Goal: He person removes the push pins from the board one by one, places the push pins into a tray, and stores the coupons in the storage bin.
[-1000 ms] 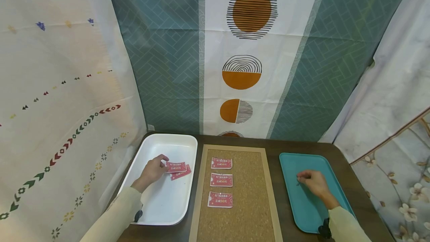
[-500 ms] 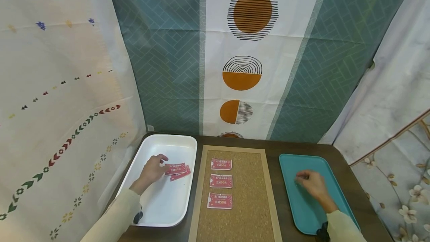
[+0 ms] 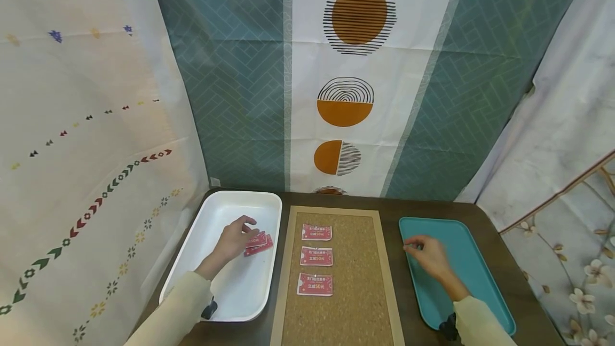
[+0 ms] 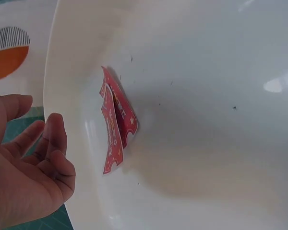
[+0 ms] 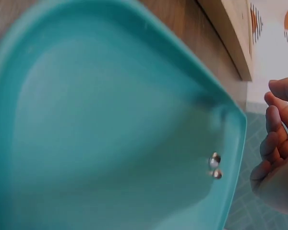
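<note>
In the head view two red paper coupons (image 3: 259, 246) overlap inside the white tray (image 3: 240, 311), and my left hand (image 3: 234, 240) hovers over them, hiding part of the upper one. The left wrist view shows the left hand (image 4: 36, 163) with loosely bent fingers, apart from the coupons (image 4: 113, 127). Above the left rim of the teal tray (image 3: 473, 292) is my right hand (image 3: 430, 254), thumb and forefinger brought together. Whether something small sits between those fingertips cannot be seen. Two silver thumbtacks (image 5: 215, 165) lie in the tray in the right wrist view.
Between the trays lies a wood-framed corkboard (image 3: 355, 282). Three red coupons (image 3: 316, 256) are fixed on it in a column, left of its middle. Patterned cloths (image 3: 336, 95) hang behind the dark table (image 3: 386, 218) and at both sides.
My right hand has moved left, from over the middle of the teal tray to its left rim. My left hand has shifted slightly right, covering more of the upper coupon.
</note>
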{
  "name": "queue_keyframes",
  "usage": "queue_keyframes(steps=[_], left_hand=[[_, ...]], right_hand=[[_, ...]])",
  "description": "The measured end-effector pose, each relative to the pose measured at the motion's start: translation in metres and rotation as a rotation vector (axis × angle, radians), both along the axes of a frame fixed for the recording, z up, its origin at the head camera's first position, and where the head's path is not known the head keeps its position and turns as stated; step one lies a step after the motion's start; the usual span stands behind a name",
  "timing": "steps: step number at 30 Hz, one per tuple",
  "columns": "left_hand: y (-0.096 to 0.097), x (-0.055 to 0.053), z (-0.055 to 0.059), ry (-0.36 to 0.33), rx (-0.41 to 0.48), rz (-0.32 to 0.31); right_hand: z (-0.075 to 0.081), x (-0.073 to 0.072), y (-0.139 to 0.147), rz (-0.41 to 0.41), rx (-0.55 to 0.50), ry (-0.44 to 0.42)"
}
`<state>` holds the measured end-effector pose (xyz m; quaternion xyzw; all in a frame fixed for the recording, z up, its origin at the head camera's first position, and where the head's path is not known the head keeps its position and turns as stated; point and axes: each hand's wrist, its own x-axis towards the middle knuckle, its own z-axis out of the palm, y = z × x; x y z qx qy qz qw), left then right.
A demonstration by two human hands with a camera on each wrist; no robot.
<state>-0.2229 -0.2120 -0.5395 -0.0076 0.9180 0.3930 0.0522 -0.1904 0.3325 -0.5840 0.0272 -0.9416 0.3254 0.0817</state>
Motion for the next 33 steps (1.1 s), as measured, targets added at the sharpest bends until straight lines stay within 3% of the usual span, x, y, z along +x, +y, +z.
queue_keyframes(steps=[15, 21, 26, 33], left_hand=[[0.03, 0.009, -0.004, 0.043, 0.106, -0.048], [0.041, 0.016, -0.002, 0.091, 0.099, -0.064], [0.051, 0.023, 0.001, 0.063, 0.134, -0.086], [0.061, 0.029, 0.0, 0.078, 0.15, -0.135]], right_hand=[[0.004, 0.006, -0.044, 0.081, -0.1, -0.067], [0.003, 0.01, -0.058, 0.126, -0.147, -0.098], [0.002, 0.01, -0.073, 0.149, -0.166, -0.098], [0.001, 0.006, -0.095, 0.181, -0.218, -0.181]])
